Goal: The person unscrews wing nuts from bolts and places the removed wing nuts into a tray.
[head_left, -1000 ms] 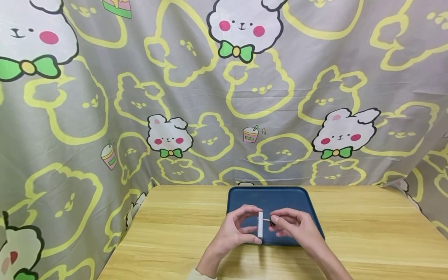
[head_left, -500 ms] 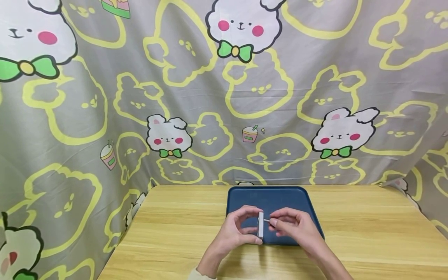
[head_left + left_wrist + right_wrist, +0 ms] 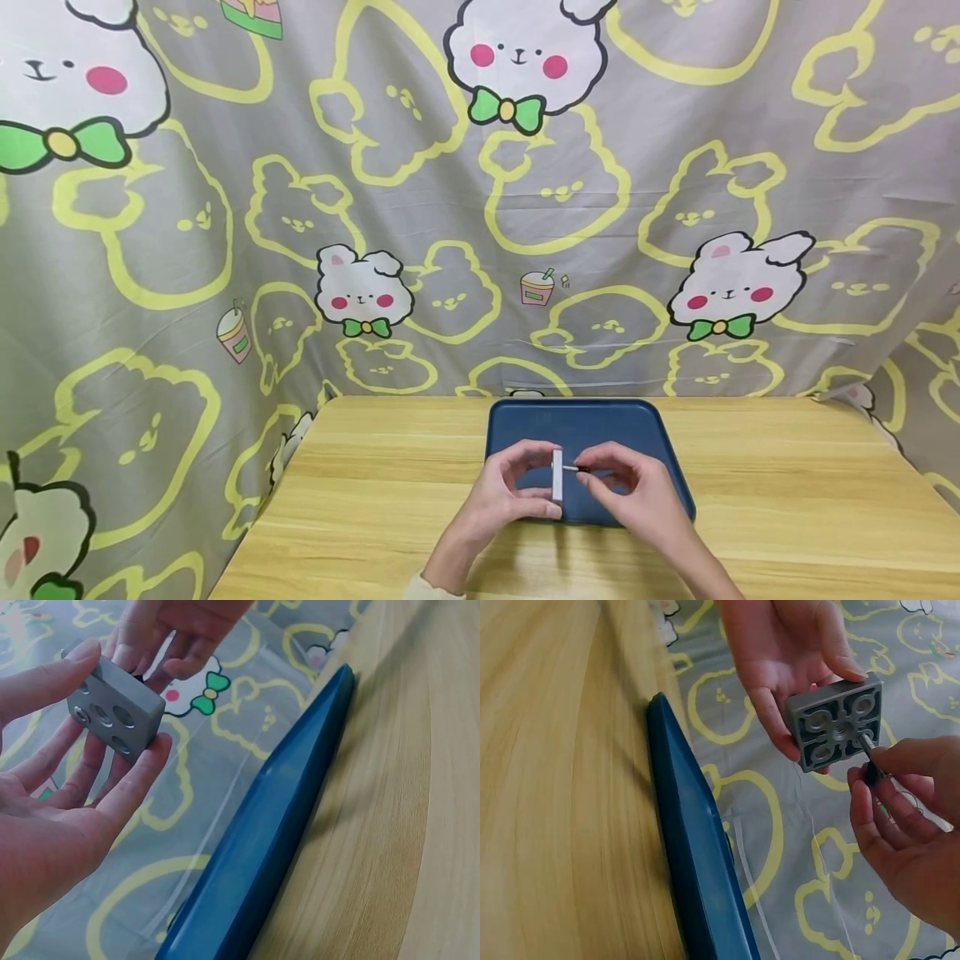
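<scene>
Wooden table (image 3: 787, 500) bearing blue tray (image 3: 577, 421)

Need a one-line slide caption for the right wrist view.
Left hand holds a grey square block while the right hand pinches a screw set in its centre hole, beside a blue tray.

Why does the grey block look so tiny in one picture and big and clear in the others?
Head view: far off, the grey block shows edge-on as a thin sliver. Left wrist view: close and sharp, holes clear, left hand large. Right wrist view: close too, the screw slightly soft; even light, no glare.
</scene>
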{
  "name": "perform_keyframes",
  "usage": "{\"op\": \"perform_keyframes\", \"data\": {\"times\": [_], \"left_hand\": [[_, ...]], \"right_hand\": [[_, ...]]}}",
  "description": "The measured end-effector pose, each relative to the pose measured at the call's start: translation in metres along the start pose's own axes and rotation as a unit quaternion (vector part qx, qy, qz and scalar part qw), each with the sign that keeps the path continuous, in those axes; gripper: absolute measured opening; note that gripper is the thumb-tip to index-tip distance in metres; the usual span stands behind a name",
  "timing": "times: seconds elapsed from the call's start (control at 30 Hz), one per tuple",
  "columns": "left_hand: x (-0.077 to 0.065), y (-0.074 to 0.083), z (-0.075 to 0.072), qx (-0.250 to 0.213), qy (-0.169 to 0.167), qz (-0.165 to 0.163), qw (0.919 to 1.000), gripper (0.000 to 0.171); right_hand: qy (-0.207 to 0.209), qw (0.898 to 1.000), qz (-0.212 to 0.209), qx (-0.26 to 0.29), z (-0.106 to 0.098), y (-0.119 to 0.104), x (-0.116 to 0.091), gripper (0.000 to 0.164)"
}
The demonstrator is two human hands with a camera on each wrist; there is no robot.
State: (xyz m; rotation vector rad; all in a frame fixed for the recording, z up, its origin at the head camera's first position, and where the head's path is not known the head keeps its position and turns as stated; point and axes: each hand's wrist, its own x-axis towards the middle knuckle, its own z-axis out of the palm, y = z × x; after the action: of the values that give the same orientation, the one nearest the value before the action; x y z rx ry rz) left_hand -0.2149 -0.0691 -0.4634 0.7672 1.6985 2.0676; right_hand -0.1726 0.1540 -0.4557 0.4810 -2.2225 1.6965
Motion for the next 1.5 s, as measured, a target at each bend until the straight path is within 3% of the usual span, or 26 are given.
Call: {"op": "perform_keyframes", "data": {"times": [0.17,0.33,0.43,0.5,0.63,0.73,0.83,0.9,1.0,1.1,1.17,1.3,1.4,1.5], "left_hand": [[0.0,0.0,-0.001,-0.02,-0.003,0.002,0.9998,0.065],[0.001,-0.001,-0.002,-0.036,-0.008,0.01,0.9992,0.066],[0.001,-0.001,-0.002,-0.045,-0.013,0.012,0.9988,0.066],[0.002,-0.001,-0.002,-0.05,-0.018,0.015,0.9985,0.066],[0.002,-0.003,-0.003,-0.061,-0.027,0.02,0.9976,0.066],[0.001,-0.003,-0.003,-0.062,-0.029,0.023,0.9974,0.066],[0.001,-0.002,-0.003,-0.062,-0.028,0.025,0.9974,0.065],[0.0,-0.002,-0.003,-0.064,-0.025,0.026,0.9973,0.065],[0.0,-0.002,-0.004,-0.057,-0.016,0.031,0.9978,0.066],[0.0,-0.001,-0.004,-0.046,-0.005,0.03,0.9985,0.067],[0.0,0.0,-0.003,-0.038,0.001,0.028,0.9989,0.067],[0.0,0.001,-0.002,-0.022,0.006,0.023,0.9995,0.066],[0.0,0.001,-0.001,-0.01,0.007,0.023,0.9997,0.065],[0.0,0.002,0.0,0.001,0.009,0.021,0.9997,0.065]], "right_hand": [[0.015,0.991,-0.119,-0.051,0.002,0.004,0.001,0.034],[0.035,0.96,-0.253,-0.117,0.003,0.01,0.002,0.042],[0.05,0.941,-0.302,-0.145,0.003,0.013,0.003,0.021],[0.057,0.929,-0.328,-0.162,0.004,0.014,0.004,0.007],[0.065,0.909,-0.364,-0.194,0.005,0.013,0.006,0.025],[0.065,0.903,-0.373,-0.202,0.006,0.012,0.006,0.027],[0.063,0.905,-0.371,-0.199,0.006,0.011,0.006,0.028],[0.059,0.911,-0.361,-0.192,0.006,0.01,0.006,0.027],[0.049,0.928,-0.333,-0.162,0.005,0.007,0.005,0.017],[0.051,0.948,-0.287,-0.129,0.005,0.004,0.003,0.036],[0.051,0.964,-0.24,-0.099,0.004,0.001,0.001,0.048],[0.04,0.994,-0.101,-0.033,0.001,-0.004,0.0,0.03],[0.029,0.999,0.011,0.031,-0.002,-0.007,0.001,0.02],[0.032,0.989,0.109,0.094,-0.003,-0.009,0.002,0.024]]}}
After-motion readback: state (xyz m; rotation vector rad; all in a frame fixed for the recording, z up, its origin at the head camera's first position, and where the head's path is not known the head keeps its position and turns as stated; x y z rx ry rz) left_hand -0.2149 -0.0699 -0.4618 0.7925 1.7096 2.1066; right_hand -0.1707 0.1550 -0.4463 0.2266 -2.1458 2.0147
